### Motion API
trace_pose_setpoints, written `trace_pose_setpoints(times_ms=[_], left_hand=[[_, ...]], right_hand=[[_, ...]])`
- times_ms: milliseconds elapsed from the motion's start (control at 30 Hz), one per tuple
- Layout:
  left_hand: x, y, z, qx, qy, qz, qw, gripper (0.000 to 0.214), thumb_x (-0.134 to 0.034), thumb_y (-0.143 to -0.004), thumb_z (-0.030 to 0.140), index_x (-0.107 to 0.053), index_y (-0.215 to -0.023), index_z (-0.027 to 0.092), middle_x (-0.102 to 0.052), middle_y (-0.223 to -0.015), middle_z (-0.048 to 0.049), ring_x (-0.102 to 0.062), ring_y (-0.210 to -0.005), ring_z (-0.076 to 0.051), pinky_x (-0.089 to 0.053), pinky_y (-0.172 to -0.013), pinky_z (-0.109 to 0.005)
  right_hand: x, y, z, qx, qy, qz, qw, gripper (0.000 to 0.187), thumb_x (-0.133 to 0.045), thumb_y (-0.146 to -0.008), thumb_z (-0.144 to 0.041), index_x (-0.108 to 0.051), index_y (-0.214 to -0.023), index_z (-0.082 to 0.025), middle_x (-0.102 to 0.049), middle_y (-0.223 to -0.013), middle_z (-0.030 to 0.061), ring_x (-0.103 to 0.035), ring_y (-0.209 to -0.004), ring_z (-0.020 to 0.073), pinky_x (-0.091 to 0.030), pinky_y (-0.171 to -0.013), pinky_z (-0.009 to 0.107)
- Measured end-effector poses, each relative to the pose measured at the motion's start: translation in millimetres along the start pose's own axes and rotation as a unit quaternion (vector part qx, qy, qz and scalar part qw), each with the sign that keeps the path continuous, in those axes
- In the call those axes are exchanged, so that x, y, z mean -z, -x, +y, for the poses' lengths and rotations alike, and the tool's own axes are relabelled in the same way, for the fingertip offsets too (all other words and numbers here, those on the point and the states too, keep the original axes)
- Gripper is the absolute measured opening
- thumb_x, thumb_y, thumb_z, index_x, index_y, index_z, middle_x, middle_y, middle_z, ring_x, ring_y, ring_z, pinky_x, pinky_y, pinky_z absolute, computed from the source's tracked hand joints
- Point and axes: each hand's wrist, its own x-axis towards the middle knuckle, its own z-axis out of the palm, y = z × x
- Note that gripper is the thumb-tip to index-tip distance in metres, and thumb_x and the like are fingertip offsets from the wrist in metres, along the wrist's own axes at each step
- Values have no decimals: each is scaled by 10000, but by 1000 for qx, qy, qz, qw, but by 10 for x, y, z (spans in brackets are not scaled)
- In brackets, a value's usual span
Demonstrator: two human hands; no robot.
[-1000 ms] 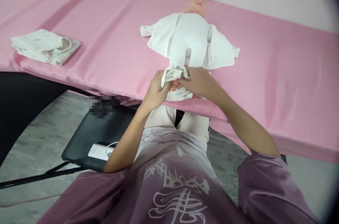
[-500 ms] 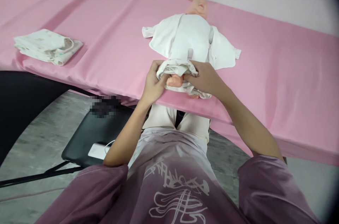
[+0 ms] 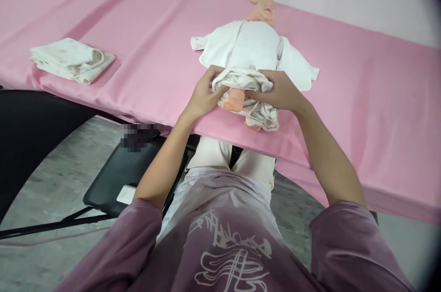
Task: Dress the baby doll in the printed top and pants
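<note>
From my remote post I see the left hand (image 3: 204, 93) and right hand (image 3: 283, 89) gripping a bunched, white printed-cloth garment (image 3: 243, 77) between them, around the bare foot (image 3: 236, 100) of a peach plastic doll (image 3: 264, 12). Beyond the hands, a white long-sleeved cloth top (image 3: 257, 43) covers its torso; well left sits a folded white printed cloth (image 3: 70, 57).

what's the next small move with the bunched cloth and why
Probably ease the bunched cloth up toward the white top on the doll, since one foot pokes out through it while the left grip and right grip hold its gathered folds on either side.
</note>
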Motion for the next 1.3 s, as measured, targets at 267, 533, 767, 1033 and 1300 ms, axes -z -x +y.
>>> trace_pose_setpoints(times_ms=[267, 533, 767, 1033, 1300], left_hand=[[409, -258, 43, 41, -47, -188, 980, 507, -905, -1029, 583, -788, -1382, 239, -803, -1447, -136, -781, -1314, -340, -673, -1210, -501], [76, -1015, 506, -68, 2, -285, 956, 472, -857, -1070, 674, -907, -1309, 271, -839, -1377, -109, -741, -1449, -407, -596, -1295, -580], [-329, -1534, 476, -51, 98, -451, 886, 526, -1034, -905, 740, -874, -982, 245, -767, -896, -78, -867, -1043, -352, -662, -886, -476], [-467, -1307, 328, 6, 164, -473, 866, 675, -1108, -756, 768, -904, -1053, 197, -879, -1020, -94, -893, -1144, -350, -733, -968, -409], [-317, -1278, 374, 21, 162, -388, 907, 806, -1089, -767, 921, -833, -1073, 220, -904, -1162, -96, -887, -1331, -413, -771, -1126, -536]], right_hand=[[240, 88, 279, -52, -44, 0, 998, 795, -933, -899, -1037, -781, -961, -259, -643, -821, 27, -580, -798, 212, -477, -677, 349], [173, 197, 397, -102, -278, 7, 955, 793, -1068, -775, -941, -682, -1014, -291, -712, -898, 22, -697, -773, 247, -581, -643, 366], [181, 220, 338, -111, -344, 13, 932, 894, -1114, -645, -914, -739, -1162, -287, -802, -1003, 51, -826, -966, 328, -687, -737, 400], [261, 222, 367, -108, -351, 48, 929, 834, -1128, -646, -885, -751, -1094, -291, -746, -862, 27, -831, -933, 339, -712, -724, 416], [316, 251, 413, -128, -307, -43, 942, 712, -1206, -683, -698, -873, -1124, -249, -868, -996, 82, -871, -1071, 379, -738, -913, 467]])
